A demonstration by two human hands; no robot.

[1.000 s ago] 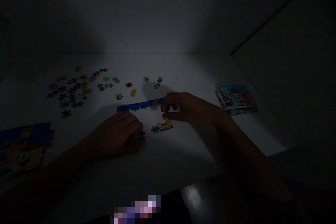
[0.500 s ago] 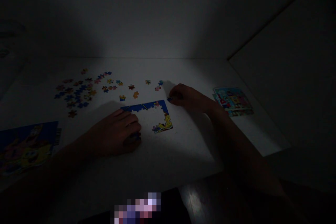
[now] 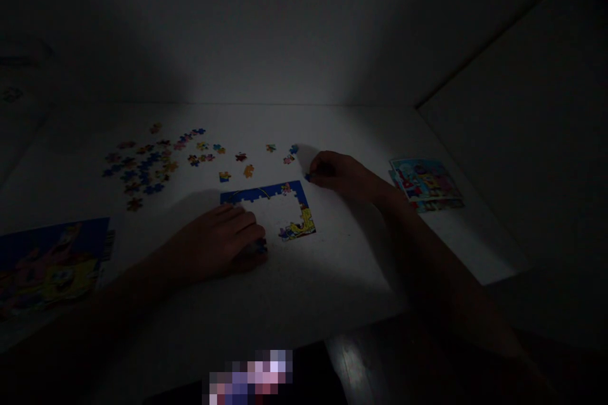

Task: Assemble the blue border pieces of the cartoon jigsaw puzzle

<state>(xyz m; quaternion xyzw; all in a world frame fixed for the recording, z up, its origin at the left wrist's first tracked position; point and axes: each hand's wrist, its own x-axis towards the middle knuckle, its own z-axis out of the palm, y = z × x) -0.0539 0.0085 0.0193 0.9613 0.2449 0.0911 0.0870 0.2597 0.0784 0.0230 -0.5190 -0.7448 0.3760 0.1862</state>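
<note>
A partly joined jigsaw puzzle (image 3: 308,215) lies flat on the white table; its blue top edge, right side and lower right corner show, around a bare middle. My left hand (image 3: 225,237) covers its lower left area, fingers curled around a dark puzzle piece (image 3: 261,245) of which only a bit shows. Just off the puzzle's upper right corner, my right hand (image 3: 339,172) pinches a small blue puzzle piece (image 3: 308,177) between thumb and finger, close to the tabletop. A yellow and blue puzzle piece (image 3: 225,176) and an orange one (image 3: 249,171) rest above the puzzle.
Many loose puzzle pieces (image 3: 151,161) are spread at the back left. A printed picture sheet (image 3: 61,259) with cartoon figures lies at the left. Two overlapping pictures (image 3: 427,182) lie at the right. A wall (image 3: 285,44) bounds the table's back. The scene is dim.
My left hand has shifted a little to the right along the puzzle, baring more of its top edge. My right hand stays nearly in place with its blue piece.
</note>
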